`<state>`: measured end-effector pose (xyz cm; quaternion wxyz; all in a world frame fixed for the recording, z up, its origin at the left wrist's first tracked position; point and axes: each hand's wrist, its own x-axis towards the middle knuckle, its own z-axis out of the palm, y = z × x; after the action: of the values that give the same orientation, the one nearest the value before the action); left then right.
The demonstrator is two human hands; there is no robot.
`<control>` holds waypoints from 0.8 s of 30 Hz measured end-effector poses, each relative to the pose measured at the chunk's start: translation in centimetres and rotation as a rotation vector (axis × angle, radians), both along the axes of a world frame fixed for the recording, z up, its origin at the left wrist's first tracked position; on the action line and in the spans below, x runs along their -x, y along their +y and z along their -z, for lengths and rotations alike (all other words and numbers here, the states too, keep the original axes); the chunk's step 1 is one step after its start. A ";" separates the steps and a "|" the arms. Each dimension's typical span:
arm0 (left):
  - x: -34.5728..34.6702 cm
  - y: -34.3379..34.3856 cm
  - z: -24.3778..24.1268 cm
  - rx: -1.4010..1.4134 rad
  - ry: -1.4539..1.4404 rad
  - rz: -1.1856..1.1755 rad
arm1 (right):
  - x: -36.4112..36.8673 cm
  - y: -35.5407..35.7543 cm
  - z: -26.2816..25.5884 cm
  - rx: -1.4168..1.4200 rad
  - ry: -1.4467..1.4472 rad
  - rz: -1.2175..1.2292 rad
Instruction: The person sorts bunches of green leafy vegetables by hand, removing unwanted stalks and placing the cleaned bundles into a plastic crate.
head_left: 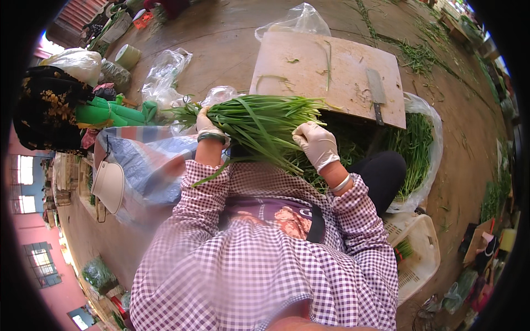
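Note:
A bunch of long green leafy stalks, like garlic chives (261, 118), lies crosswise before my chest. My left hand (209, 126), in a pale glove, is closed around the bunch near its left end. Beside the pale stalk ends at the right is my gloved right hand (316, 142), its fingers curled; whether it pinches a stalk cannot be told. Beyond the bunch, a wooden board (290, 62) bears a cleaver (376, 93) and a few loose leaves. More greens (414, 145) fill a clear plastic bag right of my knee.
A striped woven plastic sheet (145, 153) and a sun visor (108, 186) lie at the left, near green rolled plastic (118, 113). A cream plastic crate (428, 248) stands at the lower right. Crumpled clear plastic (165, 76) lies on the floor.

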<state>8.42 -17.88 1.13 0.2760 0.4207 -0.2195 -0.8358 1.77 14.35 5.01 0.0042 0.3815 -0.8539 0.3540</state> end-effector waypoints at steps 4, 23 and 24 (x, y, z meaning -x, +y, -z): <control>0.5 1.4 -1.7 -0.053 -0.005 0.010 | -2.2 -0.3 -3.6 0.493 -0.767 -0.304; 1.3 2.2 -5.3 -0.177 0.118 0.118 | -6.3 1.7 -2.8 0.107 -0.829 -0.544; 1.1 1.6 -4.9 -0.186 0.138 0.135 | -6.4 1.6 -3.0 0.043 -0.822 -0.534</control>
<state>7.31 -16.23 6.05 0.1935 0.3704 -0.1492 -0.8962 8.17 15.91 7.98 -0.4161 0.4158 -0.6496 0.4816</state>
